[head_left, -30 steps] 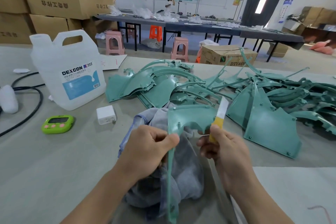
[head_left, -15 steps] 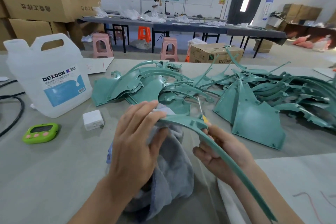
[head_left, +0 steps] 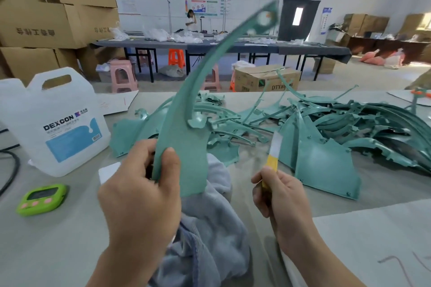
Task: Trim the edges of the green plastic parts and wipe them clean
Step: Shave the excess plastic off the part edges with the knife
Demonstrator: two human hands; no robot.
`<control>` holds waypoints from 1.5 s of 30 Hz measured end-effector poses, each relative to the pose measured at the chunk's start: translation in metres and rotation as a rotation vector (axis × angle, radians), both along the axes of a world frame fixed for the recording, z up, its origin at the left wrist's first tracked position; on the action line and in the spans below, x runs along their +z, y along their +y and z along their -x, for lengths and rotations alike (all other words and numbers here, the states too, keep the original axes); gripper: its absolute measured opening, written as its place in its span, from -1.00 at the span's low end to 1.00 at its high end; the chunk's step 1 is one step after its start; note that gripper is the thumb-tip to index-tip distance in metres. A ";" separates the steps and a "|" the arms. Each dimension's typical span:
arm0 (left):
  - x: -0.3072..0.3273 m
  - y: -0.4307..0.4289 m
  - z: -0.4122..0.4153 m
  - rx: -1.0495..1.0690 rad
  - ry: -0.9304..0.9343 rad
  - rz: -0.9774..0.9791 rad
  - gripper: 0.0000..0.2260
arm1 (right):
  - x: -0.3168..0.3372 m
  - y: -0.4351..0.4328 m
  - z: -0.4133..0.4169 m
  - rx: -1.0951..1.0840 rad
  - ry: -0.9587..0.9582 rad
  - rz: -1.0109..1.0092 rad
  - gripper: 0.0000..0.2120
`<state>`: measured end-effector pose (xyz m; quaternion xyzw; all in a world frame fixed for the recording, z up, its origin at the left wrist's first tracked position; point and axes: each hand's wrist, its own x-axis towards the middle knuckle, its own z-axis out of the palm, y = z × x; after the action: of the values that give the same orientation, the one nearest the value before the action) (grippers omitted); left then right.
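Above the cloth [head_left: 210, 235], left grip [head_left: 140, 200] pinches green part [head_left: 186, 142] by its base, right grip [head_left: 284, 200] clasps knife [head_left: 272, 161]

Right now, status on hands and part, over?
Left hand grips green part, tip pointing up. Right hand holds knife, apart from it. Cloth lies beneath.

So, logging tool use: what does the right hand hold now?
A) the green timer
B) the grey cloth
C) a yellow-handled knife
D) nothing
C: the right hand grips the yellow-handled knife, blade pointing up, while the left hand holds the curved green part.
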<state>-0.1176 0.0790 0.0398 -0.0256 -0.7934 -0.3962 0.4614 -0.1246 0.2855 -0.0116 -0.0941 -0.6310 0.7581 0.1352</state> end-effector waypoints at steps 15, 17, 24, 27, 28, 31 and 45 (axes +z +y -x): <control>-0.073 0.033 0.018 -0.351 -0.499 -0.460 -0.93 | -0.003 -0.024 -0.011 -0.146 -0.043 -1.144 -0.56; -0.071 0.032 0.017 -0.340 -0.509 -0.431 -0.94 | -0.005 -0.027 -0.011 -0.098 -0.090 -1.195 -0.56; -0.067 0.029 0.016 -0.357 -0.531 -0.420 -0.90 | -0.007 -0.024 -0.007 -0.038 -0.040 -1.190 -0.56; -0.068 0.029 0.016 -0.374 -0.537 -0.413 -0.89 | -0.008 -0.023 -0.006 -0.063 -0.080 -1.219 -0.56; -0.069 0.029 0.017 -0.379 -0.540 -0.408 -0.89 | -0.008 -0.021 -0.005 -0.099 -0.082 -1.192 -0.56; -0.071 0.028 0.020 -0.379 -0.549 -0.402 -0.88 | -0.009 -0.019 -0.005 -0.101 -0.041 -1.148 -0.54; -0.073 0.025 0.023 -0.392 -0.592 -0.449 -0.91 | -0.017 -0.008 0.005 -0.160 -0.099 -1.108 -0.54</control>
<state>-0.1404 0.1043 -0.0333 0.0401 -0.7659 -0.6298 0.1234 -0.1296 0.2774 -0.0290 -0.0921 -0.9314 0.2954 0.1915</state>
